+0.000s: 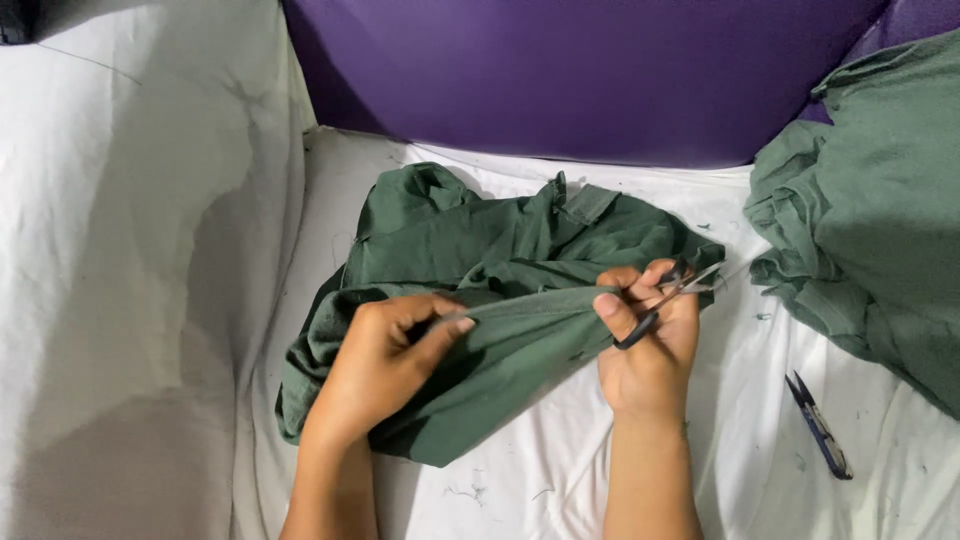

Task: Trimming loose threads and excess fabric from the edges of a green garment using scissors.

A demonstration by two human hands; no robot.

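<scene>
A white sheet [140, 250] is covering the whole work surface, creasing and rising at the left; what is lying under it cannot be told. A purple cushion [580, 70] is standing along the far edge, beyond the garment. A heap of green cloth [870, 220] is lying to the right of the garment, well apart from both hands, reaching out of view at the right edge.

The green garment [500, 240] is lying crumpled in the middle of the sheet, and it is the landmark here. Its near edge is being pulled into a taut fold [530, 310] between the two hands, while its collar end is bunching toward the cushion.

The left hand [385, 360] is resting on the near left part of the garment, its thumb and forefinger pinching the left end of the fold. The right hand [650, 340] is sitting at the near right corner of the garment, its thumb pressing the right end of the fold against the fingers. The same hand is also clasping a thread snip [665, 298] with a dark handle, its metal tips pointing away to the right, just off the garment's edge.

A second snip [818, 425], blue-handled, is lying loose on the sheet to the near right of the garment, below the heap and touching neither. Bits of thread [465, 492] are scattering over the sheet on the near side of the garment.
</scene>
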